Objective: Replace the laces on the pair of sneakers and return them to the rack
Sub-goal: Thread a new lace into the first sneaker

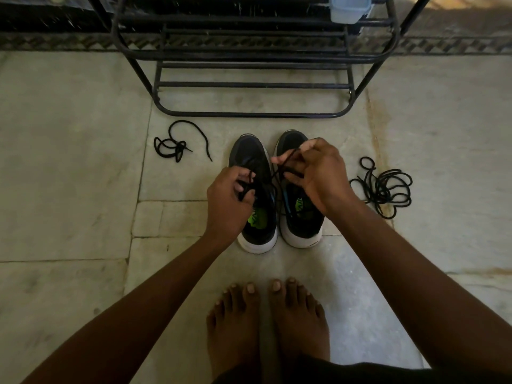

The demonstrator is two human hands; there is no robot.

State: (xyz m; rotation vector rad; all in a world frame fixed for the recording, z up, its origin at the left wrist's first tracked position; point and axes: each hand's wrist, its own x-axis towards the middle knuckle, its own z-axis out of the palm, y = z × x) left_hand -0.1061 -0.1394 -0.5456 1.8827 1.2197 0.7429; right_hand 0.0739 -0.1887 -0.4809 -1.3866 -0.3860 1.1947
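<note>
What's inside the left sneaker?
The left sneaker shows a dark insole with a neon-green logo. The left hand, gripping the lace, covers the front of the opening.

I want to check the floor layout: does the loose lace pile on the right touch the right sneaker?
Apart. The head view shows bare floor between the lace pile and the right sneaker.

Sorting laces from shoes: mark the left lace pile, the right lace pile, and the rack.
Left lace pile [172,147], head view, knotted middle.
Right lace pile [383,187], head view, tangle centre.
Rack [249,115], head view, bottom front bar.
</note>
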